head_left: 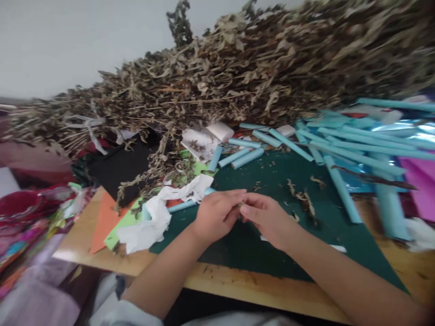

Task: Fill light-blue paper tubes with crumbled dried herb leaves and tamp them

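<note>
Over the dark green mat (234,251), my left hand (215,213) and my right hand (272,220) meet with their fingertips together. Both are closed around a small bit of something brownish, mostly hidden by the fingers. Curled pieces of dried leaf (306,203) lie on the mat to the right. Beyond my hands are several short blue paper tubes (248,158). Crumpled white tissue (154,219) lies left of my left hand, partly over another blue tube (181,206).
A large heap of dried leafy stalks (217,86) fills the back along the wall. Long blue paper tubes (360,145) are piled at the right. Black paper (120,170), orange paper (107,217) and green paper (117,235) lie at the left on the wooden table (81,231).
</note>
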{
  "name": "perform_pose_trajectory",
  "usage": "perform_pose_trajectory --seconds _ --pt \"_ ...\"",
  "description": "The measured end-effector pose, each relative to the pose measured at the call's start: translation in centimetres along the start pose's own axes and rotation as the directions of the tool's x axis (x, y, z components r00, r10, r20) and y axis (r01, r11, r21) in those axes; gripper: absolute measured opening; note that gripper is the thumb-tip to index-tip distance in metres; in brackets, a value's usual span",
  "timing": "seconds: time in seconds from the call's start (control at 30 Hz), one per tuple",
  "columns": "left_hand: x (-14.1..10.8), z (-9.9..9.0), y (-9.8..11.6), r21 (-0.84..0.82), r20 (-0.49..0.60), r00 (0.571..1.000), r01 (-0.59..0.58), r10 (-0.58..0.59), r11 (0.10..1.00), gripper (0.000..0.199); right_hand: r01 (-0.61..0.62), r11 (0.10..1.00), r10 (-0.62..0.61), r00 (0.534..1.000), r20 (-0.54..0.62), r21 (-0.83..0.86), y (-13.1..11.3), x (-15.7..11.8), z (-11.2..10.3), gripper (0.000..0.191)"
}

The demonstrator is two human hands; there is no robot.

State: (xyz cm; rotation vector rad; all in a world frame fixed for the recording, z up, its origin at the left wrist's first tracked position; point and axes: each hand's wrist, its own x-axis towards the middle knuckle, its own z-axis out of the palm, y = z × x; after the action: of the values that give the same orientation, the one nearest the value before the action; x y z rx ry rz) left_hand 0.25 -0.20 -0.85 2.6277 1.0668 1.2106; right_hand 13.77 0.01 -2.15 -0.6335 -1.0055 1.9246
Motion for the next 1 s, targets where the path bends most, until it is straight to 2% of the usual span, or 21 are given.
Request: perform_pose_trajectory --seconds 0.07,0.17,0.33,0.43,0.53,0.67,0.83,1.0 --pt "-0.2 0.2 -0.2 0.029 -0.001 1.0 -0.016 0.016 0.999 0.017 -0.003 1.0 0.003 1.0 -0.006 -0.009 0.2 0.1 0.0 0.011" --pt "-0.2 0.4 -0.2 0.074 0.015 0.999 -0.031 0.03 0.997 0.016 0.01 1.0 -0.011 1.0 -0.011 -0.023 0.4 0.3 -0.2 0.01" --pt "-0.1 -0.1 -0.4 -0.029 0.013 0.997 -0.069 0.069 0.997 0.016 0.018 0.999 -0.018 1.0 0.009 -0.038 0.6 0.1 -0.4 0.012" --pt "-0.2 -0.3 -0.8 -0.047 0.067 0.994 -0.087 0.09 0.995 0.024 0.009 1.0 -0.009 1.0 0.011 -0.021 0.5 0.0 -0.3 0.013" --pt "-0.4 -0.3 -1.0 0.026 0.102 0.989 -0.112 0.109 0.993 0.034 0.015 1.0 -0.015 1.0 -0.023 0.003 0.4 0.0 -0.2 0.016" --pt "-0.4 0.0 -0.6 0.226 0.09 0.989 -0.138 0.121 0.964 0.037 0.054 0.999 -0.055 0.992 -0.115 -0.006 0.4 0.1 0.0 0.017" --pt "0.1 -0.1 0.2 0.333 0.023 0.991 -0.135 0.135 0.933 0.022 0.064 0.991 -0.08 0.988 -0.133 -0.117 0.7 -0.1 0.2 0.023" --pt "0.3 -0.8 0.2 0.298 0.05 0.991 -0.135 0.125 0.945 0.017 0.094 0.949 -0.124 0.989 -0.082 -0.301 0.1 -0.5 0.1 0.028"
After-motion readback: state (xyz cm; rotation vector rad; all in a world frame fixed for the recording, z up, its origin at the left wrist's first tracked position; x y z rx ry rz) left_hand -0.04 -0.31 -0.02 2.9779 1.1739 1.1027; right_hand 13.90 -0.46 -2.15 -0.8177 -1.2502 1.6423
